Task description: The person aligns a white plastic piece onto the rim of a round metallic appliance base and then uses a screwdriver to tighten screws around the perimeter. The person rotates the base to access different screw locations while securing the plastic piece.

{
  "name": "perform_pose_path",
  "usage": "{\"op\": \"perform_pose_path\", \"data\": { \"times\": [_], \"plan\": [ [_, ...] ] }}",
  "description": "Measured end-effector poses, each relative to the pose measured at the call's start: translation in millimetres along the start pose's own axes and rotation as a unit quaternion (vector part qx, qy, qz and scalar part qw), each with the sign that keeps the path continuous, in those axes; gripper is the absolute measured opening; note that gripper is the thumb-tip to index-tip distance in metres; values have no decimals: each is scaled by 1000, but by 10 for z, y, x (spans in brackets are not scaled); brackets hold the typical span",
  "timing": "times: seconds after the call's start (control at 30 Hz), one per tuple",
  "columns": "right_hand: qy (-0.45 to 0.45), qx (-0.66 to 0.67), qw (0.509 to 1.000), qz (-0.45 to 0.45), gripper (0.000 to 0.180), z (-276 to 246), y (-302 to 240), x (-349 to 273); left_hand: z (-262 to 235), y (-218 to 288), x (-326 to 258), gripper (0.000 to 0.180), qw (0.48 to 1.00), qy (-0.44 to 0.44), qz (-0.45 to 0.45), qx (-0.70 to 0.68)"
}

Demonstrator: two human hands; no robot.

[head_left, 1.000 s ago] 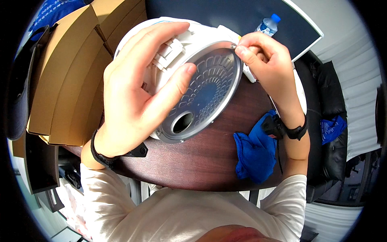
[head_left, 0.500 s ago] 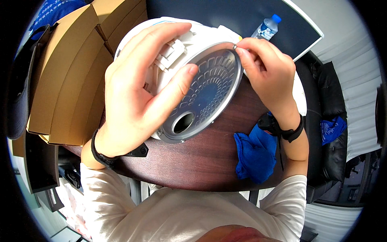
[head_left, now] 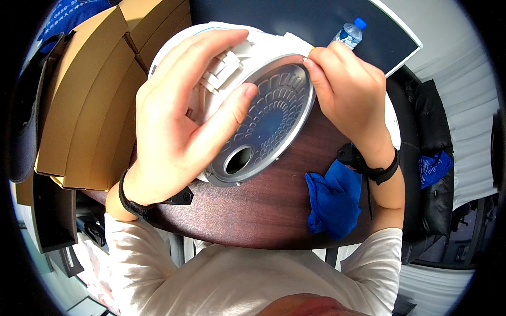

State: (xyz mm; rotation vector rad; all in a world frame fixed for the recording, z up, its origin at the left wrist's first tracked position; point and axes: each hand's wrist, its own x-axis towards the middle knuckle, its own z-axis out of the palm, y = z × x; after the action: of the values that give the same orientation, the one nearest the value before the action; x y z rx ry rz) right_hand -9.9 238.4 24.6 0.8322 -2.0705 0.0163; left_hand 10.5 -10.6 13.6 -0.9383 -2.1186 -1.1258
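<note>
A round silver-grey plate with an embossed pattern and an oval-looking hole stands tilted above the table, against a white plastic appliance. My left hand is open and spread over the appliance. Its fingers are stretched along the white housing, and the thumb lies across the plate's left side. My right hand pinches thumb and forefinger together at the plate's upper right rim, where a tiny shiny piece shows by the fingertips. White clip-like parts show between my left thumb and forefinger.
A crumpled blue cloth lies on the dark wooden table near my right wrist. A blue-capped water bottle stands behind my right hand. Cardboard boxes crowd the left side. A black padded seat is at the right.
My right hand has turned slightly and closed its fingers over the small piece at the rim, which shows less now. The left hand and the plate have barely shifted.
</note>
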Motion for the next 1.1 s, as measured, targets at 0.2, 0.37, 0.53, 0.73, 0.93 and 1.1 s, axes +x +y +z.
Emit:
{"op": "perform_pose_path", "data": {
  "times": [0.2,0.37,0.53,0.73,0.93,1.1],
  "plan": [
    [-9,79,995,59,13,-24,11,-41,-1,6,6,45,1000,-10,8,-7],
    [4,87,996,28,12,-1,26,-57,-1,1,1,45,1000,-6,12,4],
    [13,88,996,10,10,34,51,-22,14,-11,-3,45,1000,0,11,0],
    [10,61,997,34,11,40,27,-31,-7,0,4,45,1000,-6,5,1],
    [31,134,990,38,11,71,62,-76,1,-1,7,45,1000,-6,10,2],
    [38,119,992,23,9,97,61,-61,6,-3,2,45,1000,0,16,13]
  ]
}}
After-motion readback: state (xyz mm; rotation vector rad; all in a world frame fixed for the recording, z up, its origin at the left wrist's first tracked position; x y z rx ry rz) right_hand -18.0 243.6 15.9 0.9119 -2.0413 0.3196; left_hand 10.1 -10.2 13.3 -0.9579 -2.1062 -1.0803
